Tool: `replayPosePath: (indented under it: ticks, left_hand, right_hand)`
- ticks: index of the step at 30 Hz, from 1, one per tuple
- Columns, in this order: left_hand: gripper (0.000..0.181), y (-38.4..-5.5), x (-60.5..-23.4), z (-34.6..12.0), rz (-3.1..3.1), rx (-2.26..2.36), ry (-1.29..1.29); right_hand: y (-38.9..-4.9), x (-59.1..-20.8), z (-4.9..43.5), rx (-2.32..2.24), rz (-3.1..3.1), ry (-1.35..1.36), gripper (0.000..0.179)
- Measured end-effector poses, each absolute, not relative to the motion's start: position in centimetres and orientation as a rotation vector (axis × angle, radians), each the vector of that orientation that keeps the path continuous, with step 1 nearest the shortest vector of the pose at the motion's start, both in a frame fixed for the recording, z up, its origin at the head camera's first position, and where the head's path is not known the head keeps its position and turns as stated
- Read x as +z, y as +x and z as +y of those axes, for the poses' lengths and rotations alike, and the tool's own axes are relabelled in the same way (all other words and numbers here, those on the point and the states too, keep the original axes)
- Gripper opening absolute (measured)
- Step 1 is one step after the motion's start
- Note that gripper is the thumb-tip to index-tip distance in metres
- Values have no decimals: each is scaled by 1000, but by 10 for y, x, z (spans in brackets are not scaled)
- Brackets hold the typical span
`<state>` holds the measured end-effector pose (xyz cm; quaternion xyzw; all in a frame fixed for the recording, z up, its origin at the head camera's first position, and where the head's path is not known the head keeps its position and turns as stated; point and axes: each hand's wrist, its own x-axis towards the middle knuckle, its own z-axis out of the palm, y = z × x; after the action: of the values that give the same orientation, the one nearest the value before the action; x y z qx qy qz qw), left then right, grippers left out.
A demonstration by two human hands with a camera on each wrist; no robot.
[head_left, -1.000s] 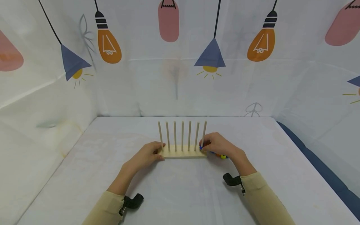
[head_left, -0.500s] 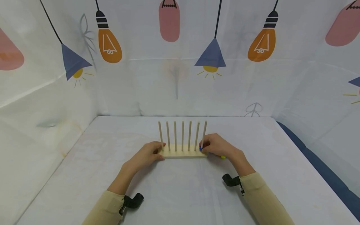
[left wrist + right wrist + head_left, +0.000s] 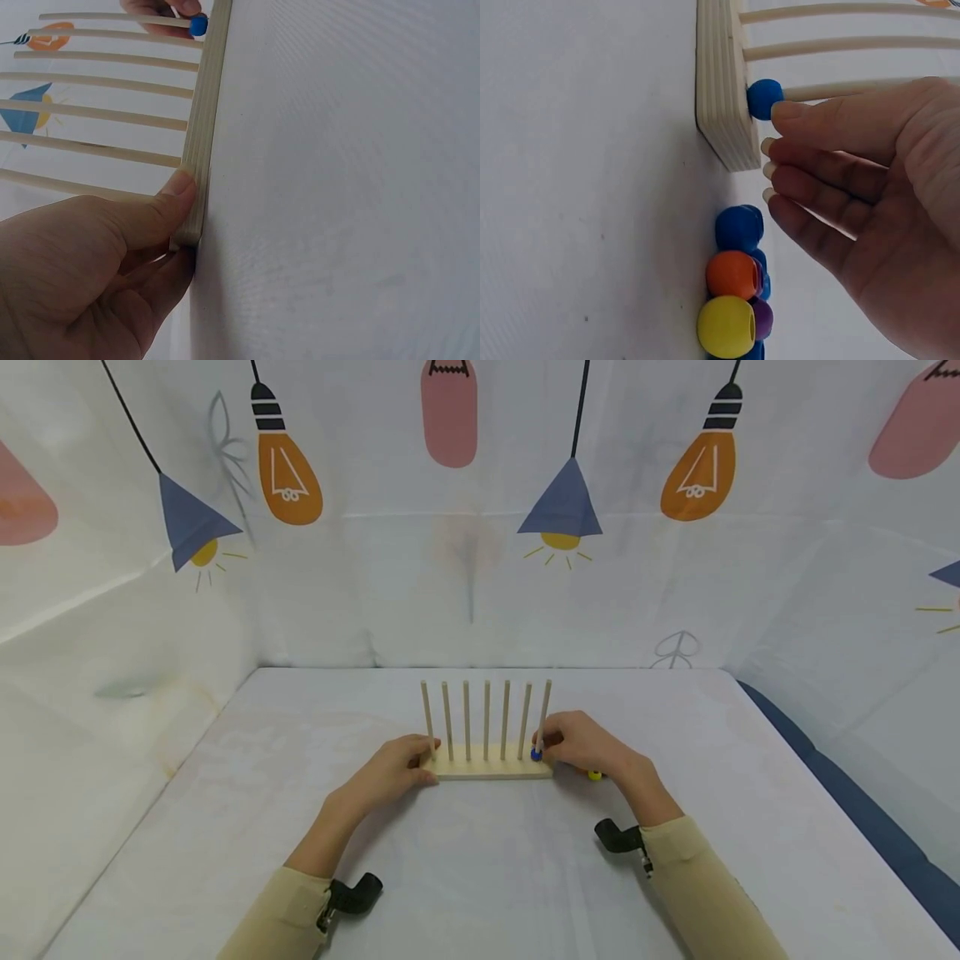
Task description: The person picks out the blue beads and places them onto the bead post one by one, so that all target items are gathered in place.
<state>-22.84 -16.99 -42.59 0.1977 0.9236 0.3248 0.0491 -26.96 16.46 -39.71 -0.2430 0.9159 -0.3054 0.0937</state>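
A wooden rack (image 3: 491,768) with a row of several upright pegs stands on the table. My left hand (image 3: 393,767) grips its left end, the thumb (image 3: 176,195) on the front edge and fingers underneath in the left wrist view. On the rightmost peg, a blue bead (image 3: 765,99) sits down at the base. My right hand (image 3: 581,743) is around that peg just above the bead. Its thumb tip (image 3: 789,112) touches the bead's edge, while the other visible fingers (image 3: 810,184) stand apart from it. The index finger is hidden.
Beside the rack's right end lie loose beads: a yellow bead (image 3: 726,327), an orange bead (image 3: 731,274), a blue bead (image 3: 736,229), a purple bead (image 3: 762,319) and others partly hidden. The white table (image 3: 480,868) meets a lamp-patterned curtain (image 3: 465,568) behind.
The blue bead on the rightmost peg now shows more fully at the base. My right fingers have eased slightly up from it. The left hand and rack stay put.
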Motion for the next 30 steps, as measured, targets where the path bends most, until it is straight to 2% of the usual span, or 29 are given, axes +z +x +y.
replayPosePath:
  ticks: [6,22,30]
  left_hand:
    - [58,-229,-425,-170,2808,986,606]
    - [58,-230,-425,-171,2800,981,590]
    - [56,-229,-424,-170,2798,986,590]
  right_hand:
    - [-272,-394,173,-877,2760,-720,20]
    - [-279,-397,188,-856,2791,-580,26]
    - [-283,-399,199,-830,2813,-623,28]
